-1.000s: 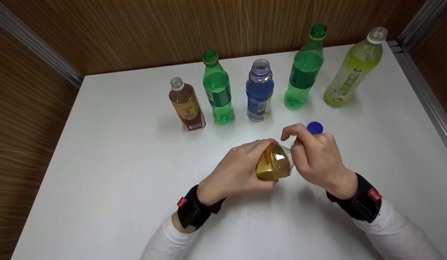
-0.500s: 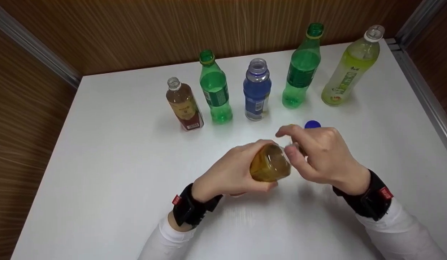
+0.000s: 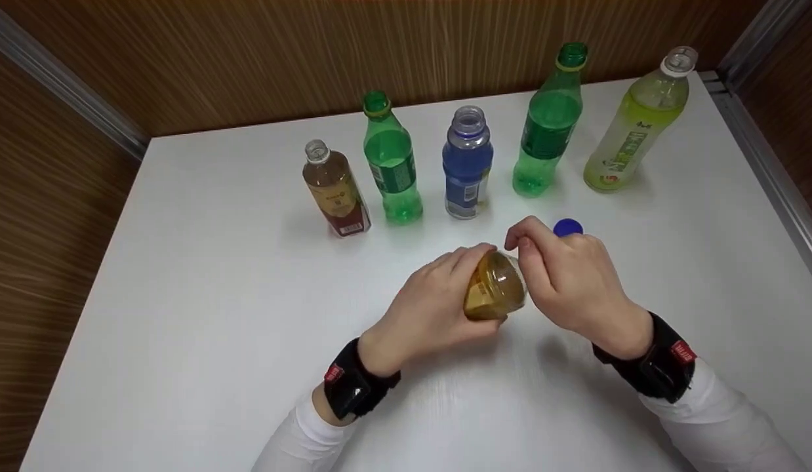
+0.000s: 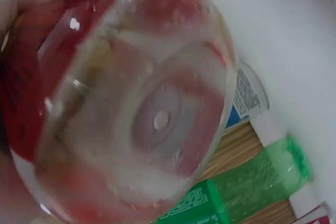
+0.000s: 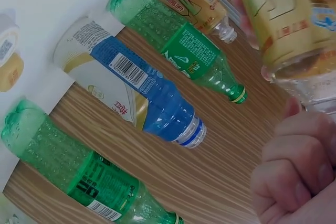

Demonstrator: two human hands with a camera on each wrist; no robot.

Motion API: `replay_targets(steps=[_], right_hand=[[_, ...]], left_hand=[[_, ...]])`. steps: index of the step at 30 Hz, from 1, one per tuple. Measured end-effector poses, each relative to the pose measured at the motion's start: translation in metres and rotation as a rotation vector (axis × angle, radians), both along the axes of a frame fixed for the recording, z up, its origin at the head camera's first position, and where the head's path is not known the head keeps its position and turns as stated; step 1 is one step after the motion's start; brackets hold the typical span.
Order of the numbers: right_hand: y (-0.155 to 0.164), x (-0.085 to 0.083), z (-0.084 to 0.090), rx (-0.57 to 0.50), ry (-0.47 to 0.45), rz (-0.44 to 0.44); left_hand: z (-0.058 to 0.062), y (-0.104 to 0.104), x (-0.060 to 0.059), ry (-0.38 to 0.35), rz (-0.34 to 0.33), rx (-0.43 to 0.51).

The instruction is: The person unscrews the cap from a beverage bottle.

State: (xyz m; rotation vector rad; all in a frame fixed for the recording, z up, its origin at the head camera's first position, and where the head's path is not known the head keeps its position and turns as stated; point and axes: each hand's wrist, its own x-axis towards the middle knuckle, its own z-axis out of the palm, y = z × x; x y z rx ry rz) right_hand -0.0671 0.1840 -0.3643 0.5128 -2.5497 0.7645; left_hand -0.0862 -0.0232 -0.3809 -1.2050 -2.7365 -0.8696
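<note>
My left hand [image 3: 439, 305] grips a clear bottle [image 3: 494, 292] of amber drink above the table, tipped with its neck end toward the right. Its dimpled base [image 4: 160, 119] and red label [image 4: 63, 40] fill much of the left wrist view. My right hand [image 3: 570, 285] has its fingers [image 5: 294, 166] curled at the bottle's neck end, thumb against the index finger. Those fingers hide the mouth of the bottle. Just beyond the right knuckles, a blue cap [image 3: 568, 227] lies on the table.
Uncapped bottles stand in a row behind the hands: a brown tea bottle [image 3: 337, 190], a green one [image 3: 393, 164], a blue-labelled one [image 3: 468, 164], another green one [image 3: 549, 128] and a yellow-green one [image 3: 632, 131]. Wood-grain panels [image 3: 281, 59] border the white table [image 3: 203, 314].
Half a second ago the right thumb and fingers stood spread at the neck end; now they curl back in, with the wrist turned. The left hand and bottle have shifted slightly up.
</note>
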Motion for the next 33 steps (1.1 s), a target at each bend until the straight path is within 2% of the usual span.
replay_targets(steps=[4,6,8,10,12,13,17,20,22,24,26,28,33], right_hand=[[0.006,-0.002,0.000,0.043,0.114,0.142],[0.010,-0.004,0.001,0.072,0.184,0.240],[0.013,-0.006,0.002,0.099,0.230,0.309],[0.015,-0.007,0.003,0.119,0.225,0.322],[0.016,-0.006,0.003,0.117,0.163,0.265],[0.016,-0.006,0.004,0.109,0.115,0.220],[0.014,-0.004,0.006,0.045,-0.098,0.050],[0.012,-0.004,0.008,-0.008,-0.216,0.003],[0.010,-0.004,0.009,-0.024,-0.247,0.003],[0.009,-0.003,0.009,-0.030,-0.238,0.009],[0.008,-0.003,0.009,-0.024,-0.206,0.019],[0.008,-0.003,0.008,-0.015,-0.175,0.032],[0.012,-0.003,0.006,0.044,-0.077,0.125]], left_hand=[[0.003,-0.005,-0.006,-0.307,-0.100,0.052],[0.005,-0.007,-0.008,-0.419,-0.141,0.047],[0.006,-0.008,-0.010,-0.485,-0.165,0.038],[0.006,-0.008,-0.010,-0.486,-0.160,0.033],[0.005,-0.006,-0.008,-0.409,-0.122,0.027],[0.004,-0.005,-0.006,-0.342,-0.094,0.018],[0.000,0.002,0.003,-0.002,0.037,-0.066],[-0.003,0.007,0.009,0.205,0.109,-0.128],[-0.005,0.009,0.011,0.278,0.139,-0.147],[-0.006,0.009,0.011,0.294,0.152,-0.148],[-0.006,0.009,0.011,0.259,0.145,-0.133],[-0.005,0.007,0.009,0.167,0.120,-0.096],[0.001,0.001,0.002,-0.222,0.009,0.021]])
